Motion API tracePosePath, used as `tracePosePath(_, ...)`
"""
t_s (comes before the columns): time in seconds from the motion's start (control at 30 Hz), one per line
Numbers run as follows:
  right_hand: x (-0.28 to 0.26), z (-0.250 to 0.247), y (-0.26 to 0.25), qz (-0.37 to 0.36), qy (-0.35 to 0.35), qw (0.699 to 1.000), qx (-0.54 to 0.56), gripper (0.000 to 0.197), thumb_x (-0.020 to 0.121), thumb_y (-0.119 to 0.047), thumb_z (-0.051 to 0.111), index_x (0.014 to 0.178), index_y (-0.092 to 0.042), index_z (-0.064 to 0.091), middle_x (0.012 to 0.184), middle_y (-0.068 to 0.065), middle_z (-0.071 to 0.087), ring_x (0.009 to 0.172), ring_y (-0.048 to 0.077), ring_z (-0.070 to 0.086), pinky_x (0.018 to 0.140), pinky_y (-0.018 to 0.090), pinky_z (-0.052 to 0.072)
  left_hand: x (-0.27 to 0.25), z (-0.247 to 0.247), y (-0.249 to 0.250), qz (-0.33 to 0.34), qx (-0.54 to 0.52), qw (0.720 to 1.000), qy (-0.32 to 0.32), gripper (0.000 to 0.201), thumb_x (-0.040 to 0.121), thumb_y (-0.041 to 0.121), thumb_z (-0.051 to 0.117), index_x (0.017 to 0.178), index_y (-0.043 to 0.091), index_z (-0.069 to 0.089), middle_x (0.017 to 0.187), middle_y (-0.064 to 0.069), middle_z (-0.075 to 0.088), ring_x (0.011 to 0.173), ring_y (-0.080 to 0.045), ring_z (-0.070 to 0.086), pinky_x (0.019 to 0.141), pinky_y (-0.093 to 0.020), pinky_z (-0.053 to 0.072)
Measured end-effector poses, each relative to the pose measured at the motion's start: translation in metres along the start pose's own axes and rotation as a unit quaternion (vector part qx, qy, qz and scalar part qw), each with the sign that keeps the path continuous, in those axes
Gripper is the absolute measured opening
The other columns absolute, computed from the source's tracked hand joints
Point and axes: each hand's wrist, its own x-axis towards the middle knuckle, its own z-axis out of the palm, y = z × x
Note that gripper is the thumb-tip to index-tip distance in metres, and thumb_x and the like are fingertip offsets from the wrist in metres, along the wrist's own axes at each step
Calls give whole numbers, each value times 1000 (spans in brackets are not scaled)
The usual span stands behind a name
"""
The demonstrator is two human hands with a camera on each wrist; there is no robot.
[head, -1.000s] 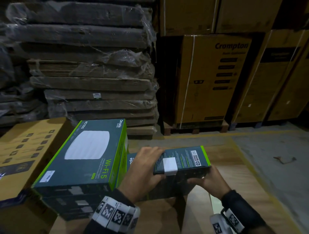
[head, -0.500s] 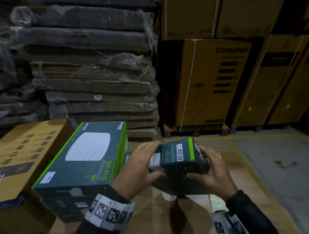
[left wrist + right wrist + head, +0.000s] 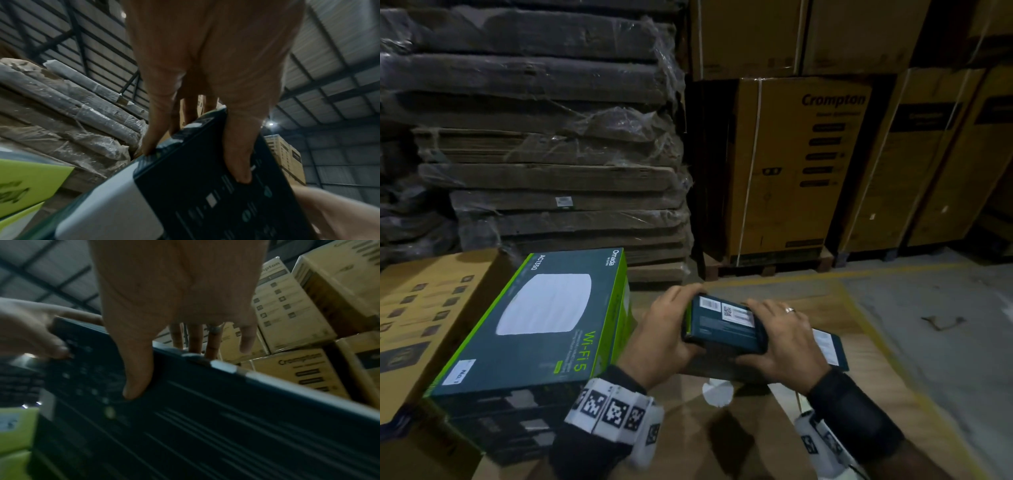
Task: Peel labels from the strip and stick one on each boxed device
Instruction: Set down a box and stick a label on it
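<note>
A dark teal boxed device (image 3: 722, 330) is held tilted above a brown cardboard surface (image 3: 859, 404), its narrow side with white barcode stickers facing up. My left hand (image 3: 674, 325) grips its left end, thumb on the printed face (image 3: 205, 203) and fingers over the top edge. My right hand (image 3: 767, 335), wearing a ring, grips the box further right, thumb underneath (image 3: 205, 426). The box's right end (image 3: 828, 346) sticks out past that hand. A stack of teal-and-green Wi-Fi 5 boxes (image 3: 541, 325) stands to the left. The label strip cannot be made out.
A white scrap of paper (image 3: 717, 394) lies on the cardboard below the held box. A brown printed carton (image 3: 424, 308) sits at far left. Wrapped flat cardboard stacks (image 3: 544, 154) and tall Crompton cartons (image 3: 801, 164) stand behind. Grey floor (image 3: 928, 325) lies to the right.
The held box has been turned over between my hands, so its barcode side faces up. My right hand shifted from under the box to over its top.
</note>
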Motion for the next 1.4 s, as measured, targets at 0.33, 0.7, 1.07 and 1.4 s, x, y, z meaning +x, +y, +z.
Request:
tracePosePath(0.33, -26, 20, 113, 186, -109, 977, -11, 92, 60, -30, 86, 137, -30, 34, 131, -2, 49, 116, 21, 47, 96, 40, 44, -13, -9, -21, -44, -28, 998, 20, 87, 48, 10, 89, 116, 38, 42, 112, 13, 51, 101, -2, 49, 84, 2, 30)
tracePosePath(0.7, -33, -2, 135, 101, 24, 990, 100, 80, 49, -12, 92, 120, -12, 55, 104, -3, 50, 98, 17, 50, 81, 29, 43, -13, -6, -33, -101, 44, 994, 19, 82, 49, 5, 88, 121, 14, 50, 109, 6, 45, 98, -10, 45, 83, -13, 32)
tracePosePath(1.07, -50, -50, 114, 12, 122, 988, 96, 81, 47, -10, 93, 118, -16, 55, 111, -7, 51, 98, 10, 48, 78, 15, 41, -7, 60, -52, -153, 114, 982, 1, 65, 58, 3, 79, 116, 10, 53, 110, -5, 51, 102, -24, 46, 90, -34, 41)
tracePosePath(1.4, -33, -61, 51, -82, 125, 988, 42, 75, 52, -25, 89, 118, -19, 54, 111, -4, 55, 96, 17, 49, 73, 35, 48, -8, 81, -44, -164, 56, 985, -22, 68, 63, 11, 77, 125, 14, 47, 117, -3, 49, 109, -23, 46, 97, -40, 43)
